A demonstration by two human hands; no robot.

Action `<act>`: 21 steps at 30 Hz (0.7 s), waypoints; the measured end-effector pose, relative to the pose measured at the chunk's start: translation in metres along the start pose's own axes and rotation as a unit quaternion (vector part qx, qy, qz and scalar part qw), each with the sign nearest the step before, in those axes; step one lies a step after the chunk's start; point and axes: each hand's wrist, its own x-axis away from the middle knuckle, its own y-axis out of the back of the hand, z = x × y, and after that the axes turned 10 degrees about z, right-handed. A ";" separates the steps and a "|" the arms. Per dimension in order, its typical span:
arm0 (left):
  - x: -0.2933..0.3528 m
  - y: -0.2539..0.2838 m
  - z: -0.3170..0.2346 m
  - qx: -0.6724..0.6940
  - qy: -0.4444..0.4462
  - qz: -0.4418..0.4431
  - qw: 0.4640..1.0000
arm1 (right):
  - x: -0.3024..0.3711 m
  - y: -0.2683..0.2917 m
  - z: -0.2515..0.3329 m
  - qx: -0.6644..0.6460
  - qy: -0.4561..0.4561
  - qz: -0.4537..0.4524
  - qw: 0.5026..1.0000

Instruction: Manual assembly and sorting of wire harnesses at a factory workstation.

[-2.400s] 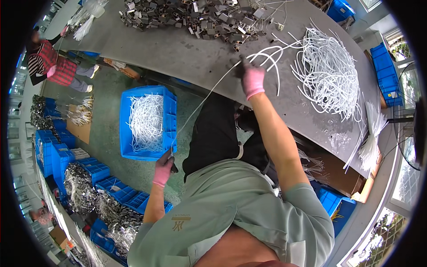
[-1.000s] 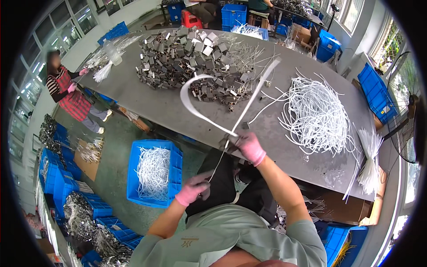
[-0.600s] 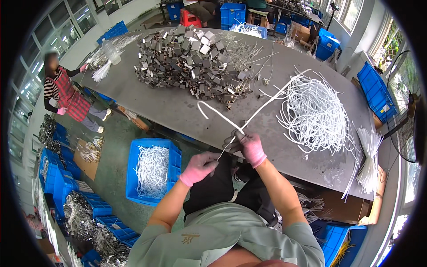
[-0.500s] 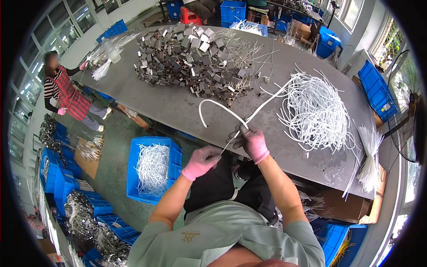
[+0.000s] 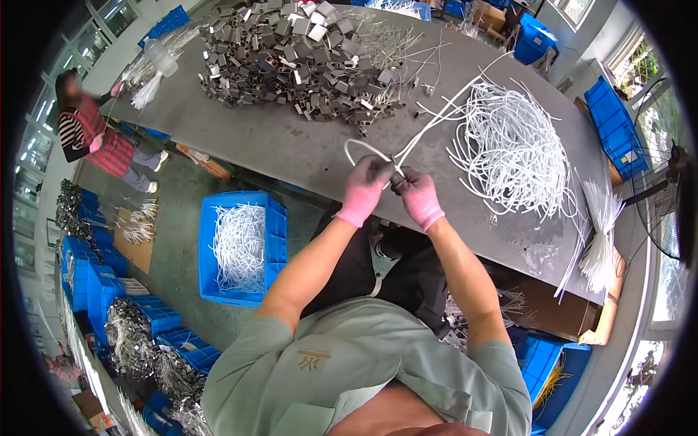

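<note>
My left hand (image 5: 367, 187) and my right hand (image 5: 417, 195), both in pink gloves with grey fingers, are close together over the table's near edge. Their fingers are closed on thin white tubing (image 5: 427, 128), which runs from my hands up and to the right. One end of it curls in a loop (image 5: 354, 144) above my left hand. To the right of my hands lies a big tangled heap of white tubes (image 5: 512, 154). Exactly where the fingers grip is partly hidden by the gloves.
A pile of small dark metal boxes (image 5: 291, 62) covers the table's far part. A bundle of white strands (image 5: 600, 240) lies at the right edge. On the floor at left stands a blue crate (image 5: 276, 243) of white tube pieces. A co-worker (image 5: 102, 138) stands far left.
My left hand has moved up and right from the thin strand's lower end to beside my right hand. The loop of tubing has become smaller. The view has shifted slightly.
</note>
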 end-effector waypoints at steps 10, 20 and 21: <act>-0.045 -0.037 0.001 0.143 0.147 -0.003 0.979 | -0.025 0.074 0.027 0.105 -0.030 0.095 0.989; -0.067 -0.045 0.023 0.087 0.109 0.004 0.990 | -0.043 0.073 0.017 0.084 -0.071 0.037 0.993; -0.065 -0.045 0.024 0.086 0.110 0.006 0.990 | -0.044 0.076 0.017 0.008 -0.093 0.014 0.996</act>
